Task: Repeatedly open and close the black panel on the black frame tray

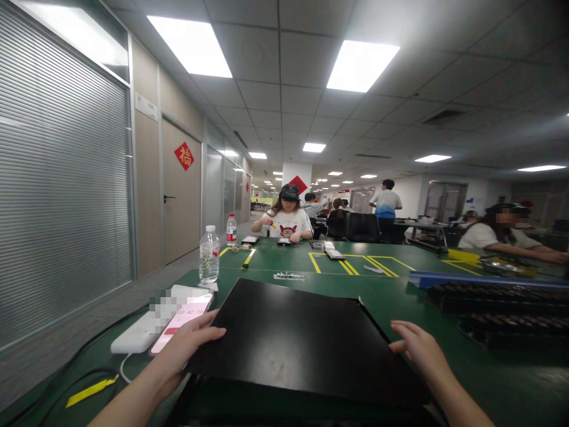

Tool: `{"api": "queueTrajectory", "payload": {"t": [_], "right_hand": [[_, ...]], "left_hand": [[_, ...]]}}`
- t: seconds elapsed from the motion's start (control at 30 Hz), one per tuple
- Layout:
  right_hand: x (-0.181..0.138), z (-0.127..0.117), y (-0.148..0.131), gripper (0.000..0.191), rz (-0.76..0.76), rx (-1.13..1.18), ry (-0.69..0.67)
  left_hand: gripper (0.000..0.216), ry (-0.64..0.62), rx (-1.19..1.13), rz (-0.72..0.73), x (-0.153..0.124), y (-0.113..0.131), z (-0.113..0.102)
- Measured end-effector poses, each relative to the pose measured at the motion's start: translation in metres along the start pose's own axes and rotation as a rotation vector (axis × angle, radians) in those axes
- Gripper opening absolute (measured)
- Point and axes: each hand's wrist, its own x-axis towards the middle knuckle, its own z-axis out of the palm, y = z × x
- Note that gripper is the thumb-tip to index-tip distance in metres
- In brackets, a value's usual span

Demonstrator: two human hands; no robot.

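Note:
A large flat black tray (293,338) lies on the green table (391,296) right in front of me. My left hand (186,344) grips its left edge, thumb lying on top. My right hand (420,347) rests at the tray's right edge with its fingers curled against the side. The tray's near edge sits over a dark stack below it. A phone with a pink screen (182,323) lies just left of my left hand, on a white power bank (146,329).
Stacks of black trays (502,308) stand at the right under a blue strip. A water bottle (208,255) stands at the left, a second one farther back. People sit at the far end and at the right. Cables and a yellow strip (91,391) lie near left.

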Motion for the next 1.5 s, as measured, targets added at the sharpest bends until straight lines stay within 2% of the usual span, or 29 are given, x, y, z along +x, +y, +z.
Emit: {"api": "queueTrajectory", "payload": {"t": [0.53, 0.83, 1.2, 1.5], "right_hand": [[-0.009, -0.003, -0.012, 0.041, -0.048, -0.298, -0.002], [-0.01, -0.003, -0.012, 0.036, -0.064, -0.426, 0.04], [-0.011, -0.003, -0.013, 0.03, -0.07, -0.485, 0.017], [-0.009, -0.003, -0.011, 0.025, -0.081, -0.501, 0.0]], "left_hand": [[0.077, -0.076, -0.044, -0.035, 0.004, -0.006, -0.001], [0.074, -0.045, 0.005, -0.05, 0.001, -0.012, 0.006], [0.06, -0.024, 0.136, -0.017, 0.0, -0.015, 0.007], [0.052, -0.024, 0.142, -0.005, 0.001, -0.016, 0.007]]}}
